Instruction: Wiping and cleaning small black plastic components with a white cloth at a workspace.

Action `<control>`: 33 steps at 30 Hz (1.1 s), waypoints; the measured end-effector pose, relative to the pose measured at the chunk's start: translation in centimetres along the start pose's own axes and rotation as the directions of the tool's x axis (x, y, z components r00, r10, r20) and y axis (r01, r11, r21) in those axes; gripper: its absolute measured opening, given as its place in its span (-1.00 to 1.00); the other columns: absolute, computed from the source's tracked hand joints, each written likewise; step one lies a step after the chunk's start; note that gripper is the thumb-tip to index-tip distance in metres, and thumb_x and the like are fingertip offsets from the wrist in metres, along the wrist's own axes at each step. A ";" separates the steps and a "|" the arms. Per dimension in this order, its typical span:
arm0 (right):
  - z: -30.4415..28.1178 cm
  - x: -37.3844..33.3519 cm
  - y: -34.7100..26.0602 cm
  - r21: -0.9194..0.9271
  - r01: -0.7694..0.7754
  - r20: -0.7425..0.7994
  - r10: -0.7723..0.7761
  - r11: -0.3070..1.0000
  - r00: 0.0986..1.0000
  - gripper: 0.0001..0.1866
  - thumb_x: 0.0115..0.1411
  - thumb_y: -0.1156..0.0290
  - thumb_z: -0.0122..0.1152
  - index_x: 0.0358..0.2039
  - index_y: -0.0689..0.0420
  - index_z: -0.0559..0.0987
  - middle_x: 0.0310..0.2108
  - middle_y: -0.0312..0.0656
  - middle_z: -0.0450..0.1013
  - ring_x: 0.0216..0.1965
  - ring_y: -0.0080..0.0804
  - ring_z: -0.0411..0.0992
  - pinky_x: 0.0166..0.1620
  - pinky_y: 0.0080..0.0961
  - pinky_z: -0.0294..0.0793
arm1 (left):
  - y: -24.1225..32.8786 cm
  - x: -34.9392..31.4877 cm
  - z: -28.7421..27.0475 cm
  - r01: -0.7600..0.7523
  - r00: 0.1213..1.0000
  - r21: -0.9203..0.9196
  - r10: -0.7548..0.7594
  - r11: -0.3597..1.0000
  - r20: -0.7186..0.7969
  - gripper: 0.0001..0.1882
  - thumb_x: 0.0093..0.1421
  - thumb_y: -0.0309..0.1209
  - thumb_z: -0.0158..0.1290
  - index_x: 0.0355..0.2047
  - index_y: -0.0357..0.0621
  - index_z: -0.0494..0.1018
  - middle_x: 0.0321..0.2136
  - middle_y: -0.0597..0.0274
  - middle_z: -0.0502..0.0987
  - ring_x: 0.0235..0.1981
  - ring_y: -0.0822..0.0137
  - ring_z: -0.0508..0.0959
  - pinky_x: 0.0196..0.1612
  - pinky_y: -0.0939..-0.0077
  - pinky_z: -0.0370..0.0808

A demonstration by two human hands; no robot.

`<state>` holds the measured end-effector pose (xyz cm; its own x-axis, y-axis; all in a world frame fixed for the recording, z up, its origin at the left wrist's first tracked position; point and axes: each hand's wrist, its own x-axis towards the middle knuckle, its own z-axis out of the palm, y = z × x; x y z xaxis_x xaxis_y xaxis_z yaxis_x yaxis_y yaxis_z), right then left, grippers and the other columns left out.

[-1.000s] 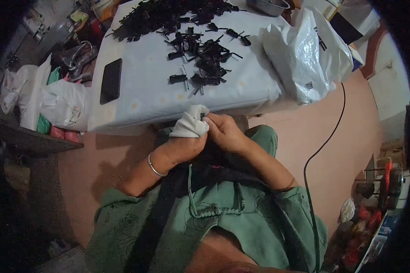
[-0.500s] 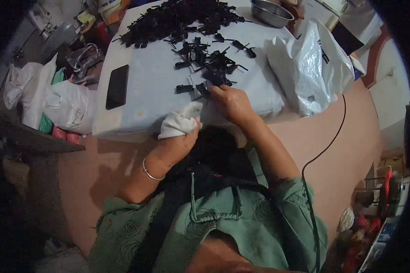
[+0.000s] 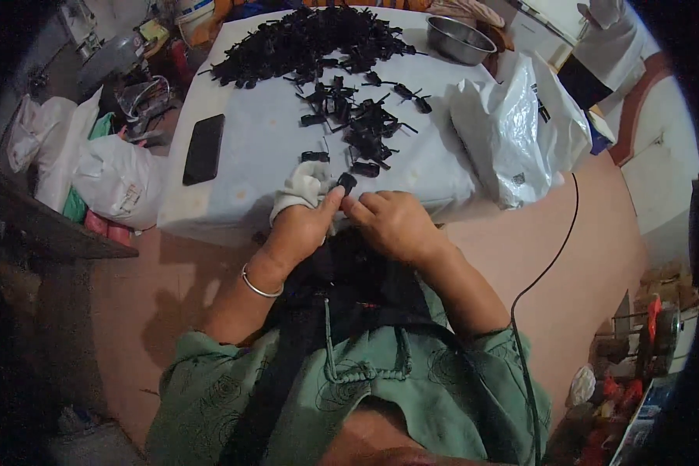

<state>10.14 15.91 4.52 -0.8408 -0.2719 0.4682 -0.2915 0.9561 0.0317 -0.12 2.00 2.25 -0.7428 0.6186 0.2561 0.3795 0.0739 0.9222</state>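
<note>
A white cloth is bunched in my left hand, over the near edge of the covered table. At that hand's thumb, a small black plastic part sticks up against the cloth. My right hand is closed, its thumb and fingertips pinching at the part's lower end, which the fingers hide. Just beyond my hands lie a loose black part and another black part. A small cluster of similar parts with thin prongs spreads behind them.
A big heap of black parts covers the table's far side. On the left lies a dark phone. A steel bowl stands far right, with a white plastic bag nearer. White sacks sit left of the table.
My right hand has drawn back from the cluster to my left hand, bringing a black part to the cloth. The left hand has turned slightly, its thumb now against the part.
</note>
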 end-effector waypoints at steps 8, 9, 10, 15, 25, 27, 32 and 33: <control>-1.2 0.2 -1.4 0.040 0.062 0.094 -0.066 0.997 0.993 -0.74 -0.09 0.38 0.05 -0.32 0.12 0.41 -0.58 -0.21 0.30 -0.54 -0.24 0.35 -0.47 -0.37 0.38 | 1.9 -1.8 -1.1 -0.275 0.960 0.062 0.270 0.959 0.079 -0.65 0.08 -0.49 -0.04 -0.09 -0.22 0.25 -0.41 0.19 0.45 -0.37 0.39 0.42 -0.29 0.52 0.38; -1.3 0.1 -1.4 0.156 0.027 0.088 -0.041 0.987 0.995 -0.76 -0.09 0.43 0.07 -0.33 0.14 0.41 -0.58 -0.19 0.32 -0.54 -0.20 0.36 -0.48 -0.36 0.38 | 2.3 -1.8 -1.4 -0.215 0.971 0.071 0.206 0.974 0.118 -0.67 0.09 -0.49 -0.06 -0.10 -0.23 0.26 -0.39 0.17 0.45 -0.36 0.38 0.43 -0.29 0.52 0.39; -1.4 0.2 -1.5 0.270 -0.007 0.084 -0.016 0.963 0.996 -0.77 -0.10 0.47 0.09 -0.34 0.15 0.41 -0.58 -0.16 0.33 -0.54 -0.17 0.36 -0.48 -0.35 0.38 | 2.5 -1.8 -1.6 -0.157 0.977 0.084 0.142 0.984 0.157 -0.69 0.10 -0.49 -0.08 -0.11 -0.24 0.27 -0.37 0.14 0.45 -0.36 0.37 0.45 -0.29 0.51 0.40; -0.6 0.1 -2.1 0.542 -0.030 -0.105 0.103 0.840 0.989 -0.84 -0.07 0.51 0.14 -0.42 0.19 0.42 -0.57 -0.11 0.35 -0.54 -0.12 0.36 -0.49 -0.34 0.36 | 2.7 -2.1 -1.7 0.088 0.965 -0.223 -0.027 0.971 0.261 -0.69 0.11 -0.50 -0.09 -0.10 -0.22 0.28 -0.36 0.28 0.45 -0.41 0.46 0.44 -0.38 0.56 0.43; -0.8 -0.5 -2.3 0.683 -0.096 -0.072 0.197 0.725 0.978 -0.86 -0.05 0.47 0.20 -0.50 0.22 0.44 -0.61 -0.10 0.37 -0.59 -0.23 0.37 -0.52 -0.44 0.32 | 1.7 -2.7 -1.8 -0.034 0.965 -0.228 0.092 0.973 0.245 -0.76 0.09 -0.54 -0.08 -0.19 -0.25 0.32 -0.36 0.27 0.44 -0.37 0.49 0.42 -0.31 0.59 0.40; -0.8 -1.0 -2.4 0.700 -0.164 -0.047 0.273 0.695 0.961 -0.86 -0.06 0.46 0.21 -0.52 0.21 0.43 -0.64 -0.12 0.35 -0.62 -0.29 0.35 -0.54 -0.48 0.30 | 1.6 -2.6 -1.7 0.022 0.969 -0.259 0.043 0.966 0.243 -0.80 0.10 -0.53 -0.08 -0.22 -0.22 0.31 -0.44 0.33 0.42 -0.46 0.54 0.39 -0.42 0.65 0.38; 1.1 -1.4 -2.1 0.743 -0.330 -0.041 0.532 0.582 0.846 -0.80 -0.05 0.45 0.23 -0.62 0.19 0.37 -0.74 -0.33 0.23 -0.68 -0.62 0.16 -0.60 -0.64 0.17 | 1.5 -2.6 -0.7 -0.298 0.944 -0.042 0.301 0.954 0.135 -0.78 0.10 -0.50 -0.04 -0.22 -0.22 0.30 -0.46 0.35 0.42 -0.42 0.51 0.40 -0.36 0.62 0.39; 1.8 -1.5 -2.2 0.744 -0.288 -0.108 0.533 0.603 0.839 -0.79 -0.03 0.43 0.22 -0.63 0.18 0.37 -0.74 -0.40 0.20 -0.66 -0.68 0.12 -0.60 -0.67 0.14 | 1.8 -2.8 -0.8 -0.293 0.944 -0.047 0.297 0.955 0.144 -0.78 0.10 -0.50 -0.04 -0.22 -0.22 0.30 -0.46 0.35 0.42 -0.42 0.51 0.40 -0.36 0.62 0.39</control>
<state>11.21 14.02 2.13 -0.8118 0.2931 0.5050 -0.2735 0.5732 -0.7724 2.16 -0.23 3.49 -0.5092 0.7186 0.4737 0.5541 -0.1475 0.8193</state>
